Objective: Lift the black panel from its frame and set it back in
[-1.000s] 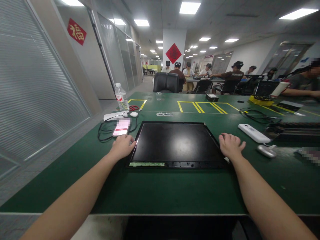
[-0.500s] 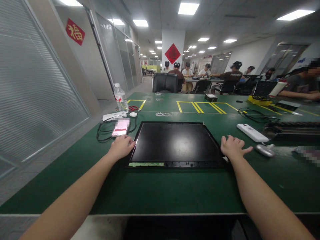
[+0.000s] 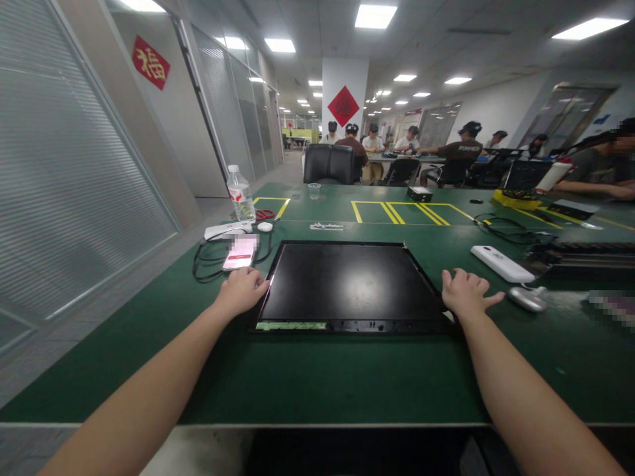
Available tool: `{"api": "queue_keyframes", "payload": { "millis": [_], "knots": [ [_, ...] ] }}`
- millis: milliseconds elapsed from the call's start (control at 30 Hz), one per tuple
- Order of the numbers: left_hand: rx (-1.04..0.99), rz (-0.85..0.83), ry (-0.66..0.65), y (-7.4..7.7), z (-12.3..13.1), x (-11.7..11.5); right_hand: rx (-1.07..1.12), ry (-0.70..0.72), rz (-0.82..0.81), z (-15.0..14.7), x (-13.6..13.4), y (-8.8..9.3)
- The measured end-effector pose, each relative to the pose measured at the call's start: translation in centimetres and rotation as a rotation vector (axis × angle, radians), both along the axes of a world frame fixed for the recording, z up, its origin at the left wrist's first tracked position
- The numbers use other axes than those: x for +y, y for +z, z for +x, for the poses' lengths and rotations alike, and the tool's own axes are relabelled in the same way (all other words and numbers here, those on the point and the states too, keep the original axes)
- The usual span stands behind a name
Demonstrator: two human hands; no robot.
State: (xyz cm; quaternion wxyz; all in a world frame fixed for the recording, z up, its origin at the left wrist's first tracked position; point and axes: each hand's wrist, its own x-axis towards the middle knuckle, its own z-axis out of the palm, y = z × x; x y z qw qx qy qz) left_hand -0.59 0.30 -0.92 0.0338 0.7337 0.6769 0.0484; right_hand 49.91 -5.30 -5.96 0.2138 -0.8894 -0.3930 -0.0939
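Observation:
A black flat display panel (image 3: 347,281) lies face up on the green table, with a thin green strip (image 3: 290,326) along the left part of its near edge. My left hand (image 3: 241,292) rests at the panel's left edge, its thumb side against the frame and its fingers loosely extended. Beside the right edge is my right hand (image 3: 466,294), fingers apart and thumb stretched out to the right. A small pale tab (image 3: 449,317) shows at the panel's near right corner, next to that hand's wrist. Neither hand has closed around the panel.
Left of the panel are a phone (image 3: 241,252), black cable, a water bottle (image 3: 241,195) and red-handled scissors (image 3: 264,214). A white power bank (image 3: 502,264) and a silver mouse-like device (image 3: 528,299) lie right. Beyond stands a plastic cup (image 3: 314,192); several people sit farther back.
My right hand has shifted very slightly to the right, away from the panel's edge. The left hand and the panel have stayed in place.

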Motion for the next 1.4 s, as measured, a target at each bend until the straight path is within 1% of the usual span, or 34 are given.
{"api": "queue_keyframes", "payload": {
  "millis": [100, 167, 233, 300, 333, 400, 433, 467, 500, 533, 600, 667, 767, 967, 1067, 1167, 1267, 1333, 1400],
  "knots": [
    [0.001, -0.009, -0.001, 0.1, 0.1, -0.1, -0.005, -0.002, 0.002, 0.3, -0.2, -0.2],
    [0.003, -0.013, -0.004, 0.2, 0.1, -0.1, 0.019, -0.006, 0.031, 0.5, -0.3, -0.1],
    [0.008, -0.011, -0.003, 0.1, 0.1, -0.1, 0.078, -0.022, 0.129, 0.8, -0.1, 0.3],
    [0.017, -0.010, -0.002, 0.0, 0.0, 0.0, 0.224, -0.033, 0.297, 1.1, 0.2, 0.9],
    [0.019, -0.009, -0.001, 0.0, 0.0, 0.1, 0.357, -0.032, 0.398, 1.2, 0.4, 1.2],
    [0.020, -0.007, -0.002, -0.1, 0.0, 0.2, 0.754, 0.011, 0.616, 1.3, 0.8, 2.0],
    [0.019, -0.007, -0.003, -0.2, 0.0, 0.2, 0.997, 0.056, 0.703, 1.3, 0.9, 2.3],
    [0.017, -0.005, -0.003, -0.2, 0.0, 0.2, 1.216, 0.145, 0.757, 1.3, 0.9, 2.6],
    [0.015, -0.004, -0.004, -0.2, 0.0, 0.2, 1.376, 0.220, 0.796, 1.2, 0.8, 2.9],
    [0.012, -0.003, -0.005, -0.3, 0.0, 0.3, 1.476, 0.272, 0.827, 1.1, 0.7, 3.2],
    [0.007, -0.002, -0.005, -0.3, 0.0, 0.3, 1.574, 0.344, 0.858, 0.8, 0.4, 3.7],
    [0.004, -0.001, -0.006, -0.3, -0.1, 0.3, 1.621, 0.377, 0.847, 0.5, 0.1, 4.1],
    [0.000, 0.004, -0.012, -0.3, -0.1, 0.3, 1.639, 0.379, 0.799, 0.1, -0.2, 4.3],
    [0.007, 0.002, -0.030, -0.4, -0.1, 0.4, 1.587, 0.320, 0.729, -0.2, -0.1, 4.2],
    [0.012, -0.011, -0.024, -0.6, -0.1, 0.6, 1.539, 0.288, 0.723, -0.3, -0.1, 4.1],
    [0.001, 0.005, -0.036, -0.9, -0.2, 1.0, 1.552, 0.315, 0.722, -0.3, -0.1, 4.1],
    [-0.063, 0.027, -0.082, -1.0, -0.1, 1.4, 1.562, 0.342, 0.726, -0.1, 0.0, 3.9],
    [-0.139, 0.025, -0.100, -0.8, 0.0, 1.5, 1.537, 0.312, 0.754, 0.2, 0.1, 3.7],
    [-0.243, 0.026, -0.085, -0.4, 0.2, 1.5, 1.517, 0.271, 0.778, 0.4, 0.2, 3.5]
  ]
}}
